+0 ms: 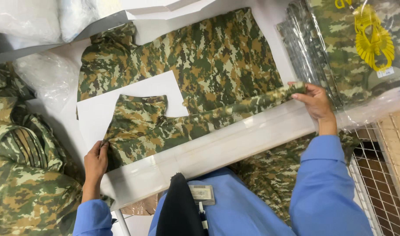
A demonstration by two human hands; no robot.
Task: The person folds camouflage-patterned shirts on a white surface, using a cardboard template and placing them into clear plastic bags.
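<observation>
- The counter (274, 22) is white and carries almost everything in the view; only small bare parts of it show at the far side.
- A camouflage garment (208, 57) lies flat and spread in the middle of the counter, in green, tan and brown. Its near edge is folded over into a long band that runs from near left to the right.
- A heap of camouflage clothes (20, 175) lies at the left side, loose and wrinkled, well apart from the right hand.
- At the far right there is a stack of packed camouflage garments in clear plastic bags (339, 48), with a yellow plastic hanger (374, 39) on top of it.
- A white cardboard sheet (99, 109) lies on the left part of the garment, and the folded fabric covers its near part.
- A long white strip (235, 140) goes along the near edge of the counter, just under the folded band.
- A wire mesh basket (383, 175) is at the near right, beside the blue sleeve.
- The right hand (315, 102) pinches the right end of the folded band between the thumb and the fingers.
- The left hand (96, 159) pinches the left corner of the folded fabric, with the fingers pressed together on the cloth.
</observation>
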